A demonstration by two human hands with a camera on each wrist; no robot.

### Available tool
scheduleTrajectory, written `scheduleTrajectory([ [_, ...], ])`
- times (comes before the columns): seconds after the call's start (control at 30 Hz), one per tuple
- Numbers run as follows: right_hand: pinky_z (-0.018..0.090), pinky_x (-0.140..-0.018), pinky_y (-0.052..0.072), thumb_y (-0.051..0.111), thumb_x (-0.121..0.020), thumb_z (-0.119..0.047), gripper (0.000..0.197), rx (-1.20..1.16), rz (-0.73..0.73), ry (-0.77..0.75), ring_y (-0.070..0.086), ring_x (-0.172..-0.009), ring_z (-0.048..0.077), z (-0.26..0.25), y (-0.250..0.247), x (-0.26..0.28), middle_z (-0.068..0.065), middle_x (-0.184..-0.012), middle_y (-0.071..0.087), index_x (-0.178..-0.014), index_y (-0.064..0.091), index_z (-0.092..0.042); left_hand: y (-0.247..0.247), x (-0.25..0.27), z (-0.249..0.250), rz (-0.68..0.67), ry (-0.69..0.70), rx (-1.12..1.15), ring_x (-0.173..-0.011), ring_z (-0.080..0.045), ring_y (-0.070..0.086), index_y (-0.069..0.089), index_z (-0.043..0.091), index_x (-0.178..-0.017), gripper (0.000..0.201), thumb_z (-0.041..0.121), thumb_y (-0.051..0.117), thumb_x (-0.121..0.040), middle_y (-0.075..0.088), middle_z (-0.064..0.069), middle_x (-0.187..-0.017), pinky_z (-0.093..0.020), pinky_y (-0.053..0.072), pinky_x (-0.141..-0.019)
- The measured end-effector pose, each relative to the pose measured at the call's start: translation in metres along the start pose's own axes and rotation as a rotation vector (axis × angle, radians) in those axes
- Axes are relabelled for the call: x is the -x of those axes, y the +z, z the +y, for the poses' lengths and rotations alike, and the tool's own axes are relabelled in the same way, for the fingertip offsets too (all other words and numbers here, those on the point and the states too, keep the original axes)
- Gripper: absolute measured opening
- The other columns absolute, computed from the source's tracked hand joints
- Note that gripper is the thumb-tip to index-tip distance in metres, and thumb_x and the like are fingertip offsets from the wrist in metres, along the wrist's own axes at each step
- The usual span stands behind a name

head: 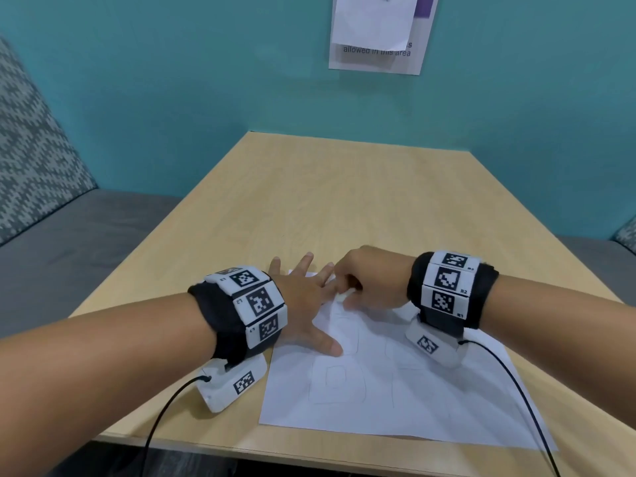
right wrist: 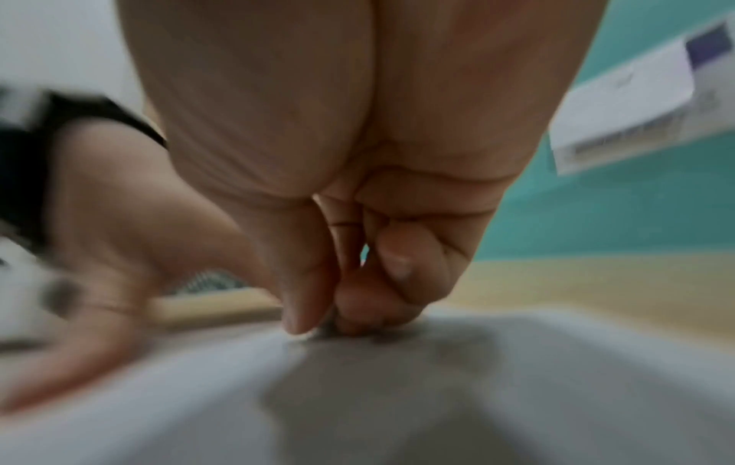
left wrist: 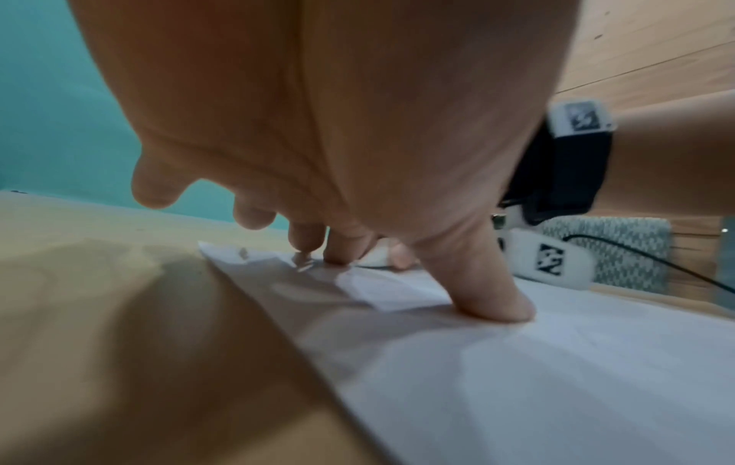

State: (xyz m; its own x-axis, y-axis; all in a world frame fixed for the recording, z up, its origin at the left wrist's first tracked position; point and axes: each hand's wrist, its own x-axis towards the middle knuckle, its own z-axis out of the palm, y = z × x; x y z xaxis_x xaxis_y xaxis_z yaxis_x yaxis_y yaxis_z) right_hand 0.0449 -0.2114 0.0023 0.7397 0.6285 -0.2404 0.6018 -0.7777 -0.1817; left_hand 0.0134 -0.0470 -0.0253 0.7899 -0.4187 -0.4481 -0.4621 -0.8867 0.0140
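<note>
A white paper sheet [head: 395, 401] with faint pencil outlines lies on the wooden bench [head: 327, 187], in the lower centre of the head view. The left hand [head: 303, 304] is released and flat, its fingers spread, and presses down on the sheet's upper left part. Just to its right, the right hand [head: 371, 280] is curled, its fingertips pinching a small white eraser [head: 344, 297] against the sheet. A printed notice [head: 378, 46] hangs on the teal wall [head: 172, 80] at the top of the frame.
</note>
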Motion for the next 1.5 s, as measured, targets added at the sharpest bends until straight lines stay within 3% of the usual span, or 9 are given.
scheduleTrajectory([
  [0.4, 0.028, -0.066, 0.047, 0.068, -0.081, -0.019, 0.01, -0.012, -0.073, -0.079, 0.054, -0.066, 0.014, -0.014, 0.003, 0.005, -0.008, -0.068, 0.056, -0.087, 0.068, -0.011, 0.001, -0.001, -0.001, -0.022, -0.03, 0.005, -0.144, -0.031, -0.034, -0.001, 0.041, -0.156, 0.104, 0.083, 0.05, -0.076, -0.026, 0.008, -0.162, -0.07, -0.008, -0.112],
  [0.53, 0.028, -0.067, 0.048, 0.069, -0.081, -0.021, 0.007, 0.007, 0.014, 0.061, 0.056, -0.071, 0.017, 0.008, -0.009, -0.007, -0.007, -0.07, 0.058, -0.08, 0.063, -0.018, 0.002, 0.0, 0.002, -0.031, -0.067, -0.044, -0.146, -0.031, -0.031, -0.016, 0.035, -0.156, 0.114, 0.085, 0.047, -0.076, -0.026, 0.005, -0.163, -0.07, -0.006, -0.113],
  [0.67, 0.021, -0.059, 0.042, 0.067, -0.08, -0.017, 0.003, -0.057, -0.076, -0.1, 0.051, -0.06, 0.008, -0.018, 0.008, 0.003, -0.011, -0.065, 0.055, -0.08, 0.065, -0.015, 0.0, 0.002, 0.001, -0.049, -0.066, -0.021, -0.142, -0.033, -0.037, 0.017, 0.038, -0.156, 0.096, 0.085, 0.046, -0.077, -0.031, 0.004, -0.161, -0.07, -0.006, -0.112],
  [0.8, 0.025, -0.062, 0.043, 0.068, -0.08, -0.018, 0.006, -0.022, 0.011, 0.019, 0.053, -0.066, 0.015, 0.003, -0.005, -0.005, -0.007, -0.068, 0.057, -0.079, 0.063, -0.015, 0.003, 0.0, 0.001, -0.025, -0.079, -0.035, -0.145, -0.034, -0.033, -0.015, 0.041, -0.154, 0.11, 0.087, 0.046, -0.074, -0.028, 0.003, -0.162, -0.072, -0.005, -0.111],
  [0.97, 0.022, -0.062, 0.046, 0.067, -0.079, -0.017, 0.007, -0.05, -0.084, -0.104, 0.053, -0.062, 0.01, -0.014, 0.006, 0.001, -0.008, -0.07, 0.061, -0.075, 0.062, -0.019, 0.003, 0.0, 0.0, -0.042, -0.08, -0.011, -0.142, -0.035, -0.036, 0.008, 0.042, -0.156, 0.101, 0.087, 0.046, -0.074, -0.031, 0.002, -0.161, -0.072, -0.004, -0.111],
  [1.1, 0.023, -0.063, 0.043, 0.068, -0.081, -0.02, 0.006, -0.001, 0.006, 0.042, 0.056, -0.071, 0.016, 0.009, -0.009, -0.009, -0.007, -0.072, 0.06, -0.079, 0.063, -0.018, 0.007, -0.004, -0.002, -0.02, -0.094, -0.029, -0.144, -0.033, -0.033, -0.019, 0.042, -0.152, 0.115, 0.09, 0.045, -0.07, -0.028, 0.004, -0.162, -0.074, -0.005, -0.11],
  [1.23, 0.02, -0.06, 0.042, 0.067, -0.081, -0.019, 0.004, -0.046, -0.066, -0.07, 0.052, -0.064, 0.01, -0.005, 0.005, -0.001, -0.006, -0.076, 0.062, -0.083, 0.065, -0.017, 0.008, -0.005, -0.003, -0.023, -0.088, -0.02, -0.144, -0.034, -0.035, -0.004, 0.044, -0.155, 0.11, 0.091, 0.045, -0.069, -0.029, 0.003, -0.162, -0.075, -0.004, -0.109],
  [1.37, 0.024, -0.064, 0.043, 0.069, -0.081, -0.019, 0.006, -0.023, 0.027, 0.077, 0.055, -0.07, 0.015, 0.018, -0.01, -0.01, -0.011, -0.069, 0.057, -0.08, 0.063, -0.018, 0.008, -0.005, -0.004, -0.021, -0.091, -0.031, -0.144, -0.033, -0.033, -0.021, 0.041, -0.152, 0.117, 0.092, 0.044, -0.069, -0.029, 0.004, -0.162, -0.075, -0.004, -0.109],
  [1.5, 0.022, -0.061, 0.043, 0.068, -0.081, -0.02, 0.007, -0.016, -0.044, -0.035, 0.053, -0.068, 0.013, 0.002, 0.001, -0.003, -0.006, -0.074, 0.06, -0.084, 0.066, -0.013, 0.01, -0.006, -0.005, -0.022, -0.088, -0.034, -0.144, -0.035, -0.033, -0.019, 0.044, -0.151, 0.115, 0.093, 0.042, -0.067, -0.029, 0.003, -0.162, -0.076, -0.003, -0.108],
])
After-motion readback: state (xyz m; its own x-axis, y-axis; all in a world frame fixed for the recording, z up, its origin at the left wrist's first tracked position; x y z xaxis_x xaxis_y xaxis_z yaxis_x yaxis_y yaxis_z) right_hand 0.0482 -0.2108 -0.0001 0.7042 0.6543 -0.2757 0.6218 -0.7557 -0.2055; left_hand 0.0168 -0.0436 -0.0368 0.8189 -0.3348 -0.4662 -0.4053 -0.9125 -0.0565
